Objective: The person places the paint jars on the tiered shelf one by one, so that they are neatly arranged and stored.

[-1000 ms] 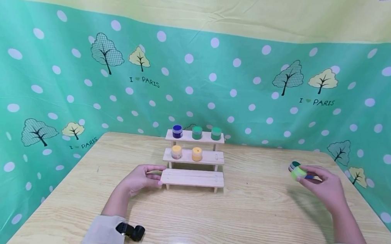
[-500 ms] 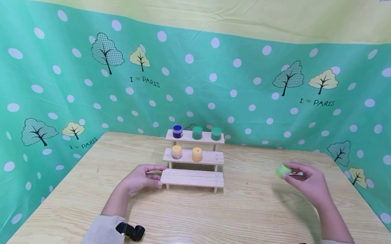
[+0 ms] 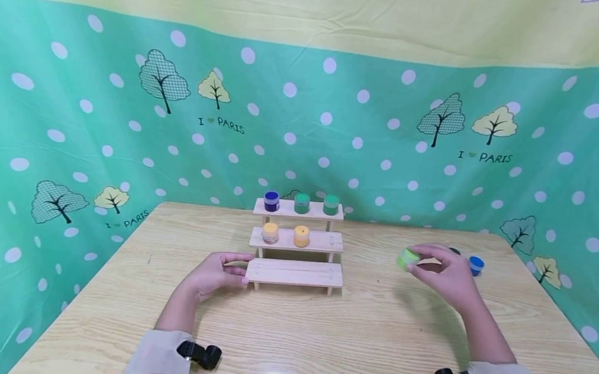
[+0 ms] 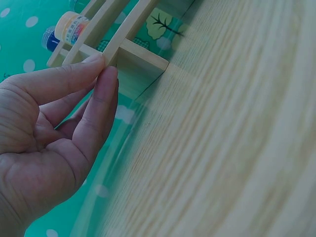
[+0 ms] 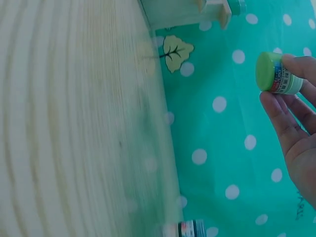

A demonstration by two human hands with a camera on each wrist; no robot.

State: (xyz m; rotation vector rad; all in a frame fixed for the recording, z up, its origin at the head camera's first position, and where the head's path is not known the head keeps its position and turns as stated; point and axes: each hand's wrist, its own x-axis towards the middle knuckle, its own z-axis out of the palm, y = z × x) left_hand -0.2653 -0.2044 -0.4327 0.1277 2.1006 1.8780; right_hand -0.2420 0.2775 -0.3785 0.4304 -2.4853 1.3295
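Note:
A three-step wooden display rack stands mid-table in the head view. My left hand pinches the left end of its lowest step between thumb and fingers, as the left wrist view shows close up. Over the table to the right, my right hand grips a small light-green paint jar, its lid tilted toward the left; printed label and lid show in the right wrist view. On the top step sit a dark blue jar and two green jars. Two orange-yellow jars occupy the middle step, left and centre.
Behind my right hand, a blue-lidded jar and a partly hidden dark-lidded jar stand on the wooden table. A green dotted cloth hangs round the table's back and sides.
My right hand has carried the light-green jar leftward, away from the other jars at the right, and the blue-lidded one has come into plain sight. The left hand keeps its place on the rack.

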